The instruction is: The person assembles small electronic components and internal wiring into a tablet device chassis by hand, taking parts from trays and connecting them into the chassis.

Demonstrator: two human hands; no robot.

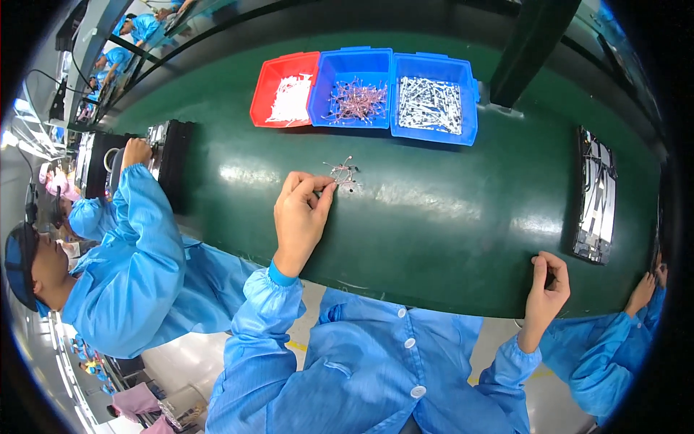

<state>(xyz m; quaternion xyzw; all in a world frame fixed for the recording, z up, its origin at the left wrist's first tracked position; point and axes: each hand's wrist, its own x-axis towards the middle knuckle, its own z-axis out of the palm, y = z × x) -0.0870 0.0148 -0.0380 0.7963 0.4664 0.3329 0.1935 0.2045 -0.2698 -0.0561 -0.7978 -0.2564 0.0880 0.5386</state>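
Observation:
In front of me on the green table lies a small loose cluster of thin-wired parts, with pale ends and a few dark bits. My left hand is at its left edge, thumb and forefinger pinched together on one of the wires. The exact part between the fingertips is too small to make out fully. My right hand hovers by the table's front edge at the right, its fingers curled and the thumb against the forefinger. Whatever it may hold is hidden.
Along the back stand a red bin of white pieces, a blue bin of pinkish wired parts and another blue bin of white-and-dark sticks. Black-and-white units lie right. A dark post rises behind. Co-workers sit either side.

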